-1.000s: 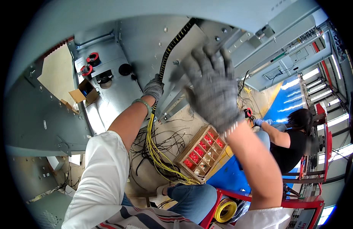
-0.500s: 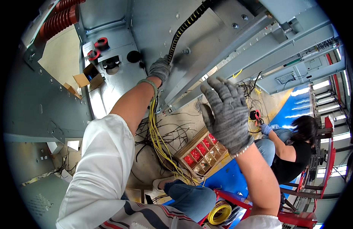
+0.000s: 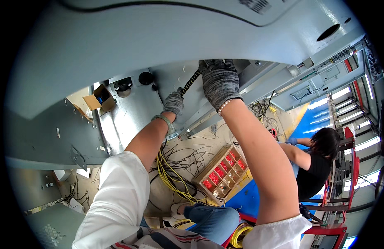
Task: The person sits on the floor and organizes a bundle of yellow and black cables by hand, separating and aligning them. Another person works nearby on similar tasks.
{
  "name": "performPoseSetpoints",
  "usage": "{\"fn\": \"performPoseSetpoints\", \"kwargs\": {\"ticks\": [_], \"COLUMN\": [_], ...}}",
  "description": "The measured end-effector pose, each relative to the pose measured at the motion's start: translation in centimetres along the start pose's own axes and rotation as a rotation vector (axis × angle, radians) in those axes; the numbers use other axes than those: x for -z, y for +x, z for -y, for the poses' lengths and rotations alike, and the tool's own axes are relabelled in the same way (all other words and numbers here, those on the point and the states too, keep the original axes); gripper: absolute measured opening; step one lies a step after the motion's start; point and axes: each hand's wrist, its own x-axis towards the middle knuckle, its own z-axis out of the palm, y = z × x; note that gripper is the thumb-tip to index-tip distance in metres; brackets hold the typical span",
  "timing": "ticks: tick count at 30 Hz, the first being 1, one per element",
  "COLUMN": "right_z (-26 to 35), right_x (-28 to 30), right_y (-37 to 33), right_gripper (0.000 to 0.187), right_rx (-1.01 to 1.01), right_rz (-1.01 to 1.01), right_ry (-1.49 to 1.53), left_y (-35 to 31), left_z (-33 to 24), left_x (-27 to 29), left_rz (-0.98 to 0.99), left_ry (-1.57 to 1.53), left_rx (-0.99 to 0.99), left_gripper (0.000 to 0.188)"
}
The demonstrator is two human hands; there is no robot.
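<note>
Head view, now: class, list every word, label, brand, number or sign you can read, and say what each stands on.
Barcode-like label on the pale grey metal panel, at the picture's upper edge: too blurred to read.
Wrapped cable: no lettering that can be made out.
Elsewhere: any lettering is too small or blurred to read, so nothing can be quoted.
</note>
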Motion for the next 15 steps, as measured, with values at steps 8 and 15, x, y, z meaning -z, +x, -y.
{"fn": "performPoseSetpoints", "kwargs": {"ticks": [8,15], "right_z": [0.8,0.0], "right_x": [-1.1,-0.5], "right_y": [0.6,-1.9], "right_gripper": [0.041,0.045], "right_rx": [-0.045,-0.009], "right_rz": [0.045,0.168], "right_ry": [0.009,0.052], "left_y": [-1.2,-5.5], "left_z": [4.1,0.6], "left_x": [5.6,1.8], "left_rz": [0.099,0.242], "left_ry": [0.188,-0.011], "left_rx": [0.053,0.215], "left_gripper": [0.052,0.053]}}
